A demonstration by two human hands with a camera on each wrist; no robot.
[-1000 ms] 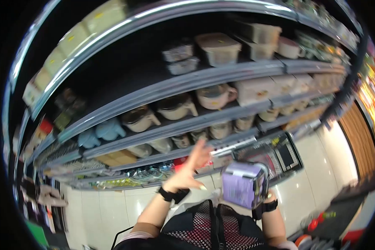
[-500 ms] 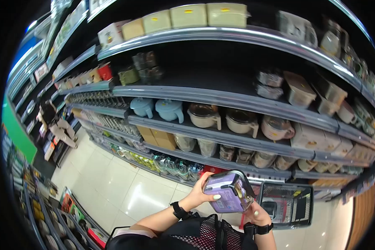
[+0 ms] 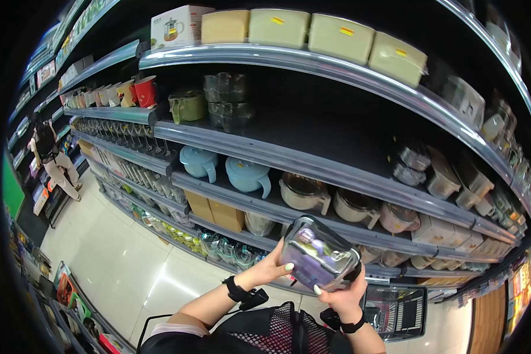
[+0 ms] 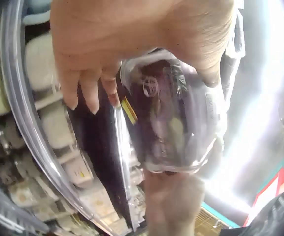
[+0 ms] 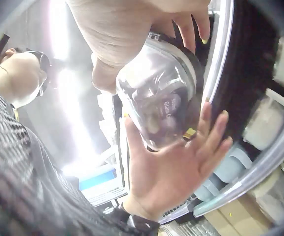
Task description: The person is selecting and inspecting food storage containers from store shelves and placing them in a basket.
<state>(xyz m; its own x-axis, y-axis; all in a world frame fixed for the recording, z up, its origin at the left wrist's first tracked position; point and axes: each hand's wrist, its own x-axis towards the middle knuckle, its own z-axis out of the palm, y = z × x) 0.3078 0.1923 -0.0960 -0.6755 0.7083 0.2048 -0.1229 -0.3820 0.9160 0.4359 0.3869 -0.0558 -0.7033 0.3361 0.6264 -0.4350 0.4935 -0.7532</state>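
Note:
A clear-lidded container with a purple label (image 3: 320, 255) is held up between both hands in front of the shelves, tilted. My left hand (image 3: 266, 269) grips its left end, thumb on the near side. The right hand (image 3: 346, 295) holds the lower right corner, its thumb also on the near side. Through the left wrist view the container (image 4: 174, 118) shows a yellow sticker on its edge, below the left hand (image 4: 142, 34). In the right wrist view the right hand (image 5: 127, 34) is at one end of the container (image 5: 157, 98) and the left hand (image 5: 166, 177) at the other.
Shelves carry blue lidded pots (image 3: 246, 175), pale pots (image 3: 302, 192), cream boxes (image 3: 340, 36) and red cups (image 3: 146, 91). A shopping cart (image 3: 404, 312) stands at the lower right. A person (image 3: 52, 154) is at the far left along the aisle.
The left hand came from reaching out to gripping the container beside the right hand. The container has since been raised and tilted, and the head view has swung left along the shelves.

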